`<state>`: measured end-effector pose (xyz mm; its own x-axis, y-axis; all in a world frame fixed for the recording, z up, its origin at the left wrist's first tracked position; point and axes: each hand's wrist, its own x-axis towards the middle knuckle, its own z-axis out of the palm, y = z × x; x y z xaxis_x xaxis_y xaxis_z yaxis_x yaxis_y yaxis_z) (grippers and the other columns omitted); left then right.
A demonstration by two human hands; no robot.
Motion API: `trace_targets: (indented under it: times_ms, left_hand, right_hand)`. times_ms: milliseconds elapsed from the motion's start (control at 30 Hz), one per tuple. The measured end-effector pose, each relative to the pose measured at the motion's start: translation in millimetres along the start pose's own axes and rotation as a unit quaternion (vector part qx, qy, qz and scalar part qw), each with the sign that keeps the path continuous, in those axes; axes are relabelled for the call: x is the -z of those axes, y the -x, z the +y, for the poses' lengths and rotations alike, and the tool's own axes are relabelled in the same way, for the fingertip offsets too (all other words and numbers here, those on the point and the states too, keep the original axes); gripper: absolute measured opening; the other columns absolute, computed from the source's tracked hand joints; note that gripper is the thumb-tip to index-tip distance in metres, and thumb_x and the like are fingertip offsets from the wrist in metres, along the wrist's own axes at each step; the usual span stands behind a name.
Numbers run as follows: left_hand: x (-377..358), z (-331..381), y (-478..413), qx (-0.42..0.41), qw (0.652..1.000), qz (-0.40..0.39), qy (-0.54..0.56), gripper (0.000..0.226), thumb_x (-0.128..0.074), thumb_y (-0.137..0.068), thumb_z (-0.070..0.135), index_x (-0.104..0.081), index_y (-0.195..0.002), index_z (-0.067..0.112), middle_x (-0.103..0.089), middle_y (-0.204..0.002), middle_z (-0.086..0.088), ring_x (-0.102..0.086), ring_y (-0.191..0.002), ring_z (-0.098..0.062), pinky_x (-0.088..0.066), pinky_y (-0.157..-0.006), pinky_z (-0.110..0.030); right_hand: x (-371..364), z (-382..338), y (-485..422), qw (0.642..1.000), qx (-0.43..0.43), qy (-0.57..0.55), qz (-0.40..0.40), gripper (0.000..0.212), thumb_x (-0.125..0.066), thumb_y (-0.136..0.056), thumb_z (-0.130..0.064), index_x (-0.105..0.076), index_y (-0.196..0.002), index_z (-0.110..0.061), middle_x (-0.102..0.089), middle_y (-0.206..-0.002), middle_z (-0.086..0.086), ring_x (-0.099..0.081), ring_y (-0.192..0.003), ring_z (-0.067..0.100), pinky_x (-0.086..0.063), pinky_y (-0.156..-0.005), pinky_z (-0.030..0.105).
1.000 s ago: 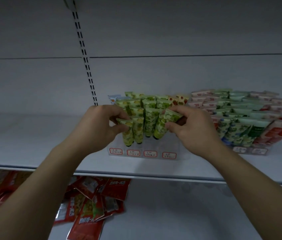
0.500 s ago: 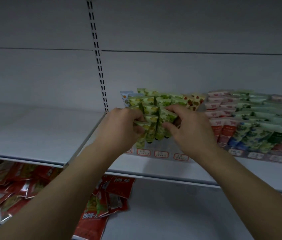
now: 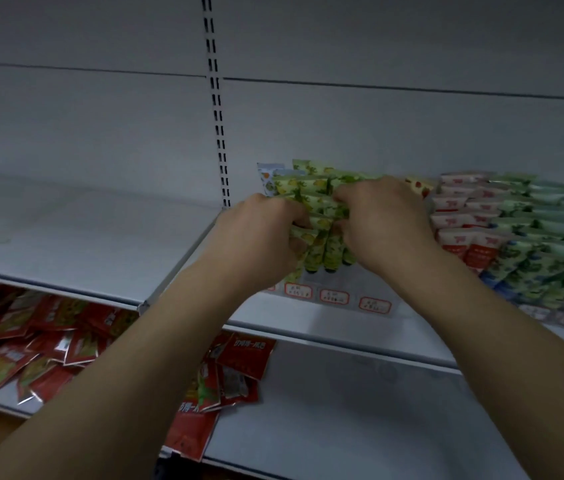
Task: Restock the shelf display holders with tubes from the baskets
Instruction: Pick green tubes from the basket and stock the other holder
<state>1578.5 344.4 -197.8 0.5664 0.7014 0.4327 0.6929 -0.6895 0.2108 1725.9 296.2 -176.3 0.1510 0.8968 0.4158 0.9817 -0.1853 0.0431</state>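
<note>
Presently seating stock: left hand [image 3: 266, 233] and right hand [image 3: 381, 223] both grasp green-and-yellow printed plastic tubes [image 3: 318, 252] standing in the clear acrylic display holder [image 3: 334, 296] on the white metal shelf [image 3: 343, 329]. Next move, as judged: press them upright into their slots, then let go.

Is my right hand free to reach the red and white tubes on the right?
Likely not yet: the right hand grips the green tubes. The red and white tubes stand just beside it, nothing between, so once it lets go, probably yes.
</note>
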Motion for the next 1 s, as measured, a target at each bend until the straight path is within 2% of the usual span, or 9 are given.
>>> trace_targets:
  times_ms: [67, 167, 267, 367, 433, 500, 600, 767, 1000]
  left_hand:
    - [-1, -3, -1, 0.005, 1.000, -0.011, 0.015, 0.022, -0.063, -0.083, 0.027, -0.067, -0.104, 0.030, -0.067, -0.093, -0.003, -0.061, -0.087, -0.026, -0.054, -0.075, -0.041]
    - [-2, -7, -3, 0.017, 0.999, -0.022, 0.046, 0.020, -0.066, -0.082, 0.028, -0.068, -0.102, 0.030, -0.068, -0.094, -0.004, -0.062, -0.086, -0.026, -0.054, -0.076, -0.041]
    - [0, -8, -3, 0.028, 0.997, -0.033, 0.061, 0.019, -0.067, -0.083, 0.025, -0.067, -0.102, 0.027, -0.067, -0.097, -0.005, -0.061, -0.088, -0.026, -0.053, -0.078, -0.041]
    - [0, -9, -3, 0.024, 0.998, -0.033, 0.057, 0.018, -0.066, -0.084, 0.025, -0.066, -0.102, 0.028, -0.066, -0.097, -0.005, -0.061, -0.088, -0.027, -0.053, -0.078, -0.041]
    - [-1, -9, -4, 0.022, 0.998, -0.030, 0.040, 0.018, -0.064, -0.084, 0.024, -0.065, -0.101, 0.027, -0.065, -0.097, -0.006, -0.060, -0.088, -0.028, -0.053, -0.077, -0.041]
    - [-2, -9, -4, 0.025, 0.999, -0.031, 0.036, 0.017, -0.063, -0.084, 0.022, -0.064, -0.101, 0.024, -0.065, -0.098, -0.007, -0.059, -0.090, -0.029, -0.052, -0.076, -0.040]
    - [-2, -7, -1, 0.026, 0.998, -0.029, 0.049, 0.013, -0.063, -0.084, 0.016, -0.062, -0.097, 0.018, -0.067, -0.096, -0.009, -0.059, -0.090, -0.030, -0.052, -0.075, -0.041]
    - [0, 1, 8, 0.042, 0.995, -0.021, 0.088, 0.009, -0.061, -0.085, 0.010, -0.056, -0.090, 0.016, -0.067, -0.091, -0.010, -0.060, -0.085, -0.030, -0.051, -0.069, -0.040]
    - [0, -4, 7, 0.056, 0.988, -0.030, 0.138, 0.014, -0.059, -0.088, 0.009, -0.051, -0.091, 0.021, -0.064, -0.094, -0.009, -0.059, -0.086, -0.029, -0.052, -0.073, -0.043]
  right_hand:
    - [0, -1, -1, 1.000, 0.002, -0.004, -0.006, 0.024, -0.059, -0.087, -0.006, -0.064, -0.108, -0.017, -0.056, -0.087, 0.008, -0.059, -0.091, 0.028, -0.031, -0.057, 0.025]
    - [-6, 3, 6, 0.999, 0.016, -0.032, -0.004, 0.024, -0.059, -0.086, -0.006, -0.064, -0.108, -0.015, -0.063, -0.096, 0.011, -0.060, -0.091, 0.030, -0.038, -0.061, 0.025]
    - [-10, 7, 16, 0.996, 0.014, -0.083, 0.017, 0.022, -0.059, -0.088, -0.009, -0.064, -0.110, -0.012, -0.067, -0.099, 0.012, -0.060, -0.094, 0.031, -0.050, -0.069, 0.033]
    - [-11, 8, 19, 0.993, -0.001, -0.115, 0.028, 0.024, -0.060, -0.089, -0.011, -0.065, -0.113, -0.011, -0.067, -0.100, 0.013, -0.060, -0.096, 0.032, -0.052, -0.074, 0.038]
    - [-12, 5, 13, 0.995, -0.004, -0.098, 0.017, 0.025, -0.060, -0.085, -0.004, -0.066, -0.107, -0.013, -0.066, -0.095, 0.013, -0.061, -0.093, 0.033, -0.051, -0.069, 0.032]
    - [-12, 2, 6, 0.997, -0.003, -0.080, 0.001, 0.026, -0.059, -0.084, -0.002, -0.066, -0.106, -0.015, -0.065, -0.096, 0.012, -0.061, -0.093, 0.032, -0.043, -0.065, 0.025]
    - [-6, -3, 5, 0.997, -0.005, -0.073, -0.017, 0.030, -0.055, -0.086, -0.001, -0.064, -0.111, -0.013, -0.064, -0.102, 0.013, -0.061, -0.097, 0.031, -0.035, -0.064, 0.024]
    - [-2, -4, 16, 0.995, -0.023, -0.098, -0.030, 0.026, -0.057, -0.088, -0.005, -0.063, -0.112, -0.013, -0.065, -0.103, 0.014, -0.061, -0.097, 0.033, -0.040, -0.064, 0.027]
    - [7, 2, 20, 0.994, -0.028, -0.088, -0.049, 0.010, -0.060, -0.088, -0.011, -0.067, -0.096, -0.011, -0.066, -0.094, 0.014, -0.061, -0.092, 0.031, -0.036, -0.063, 0.023]
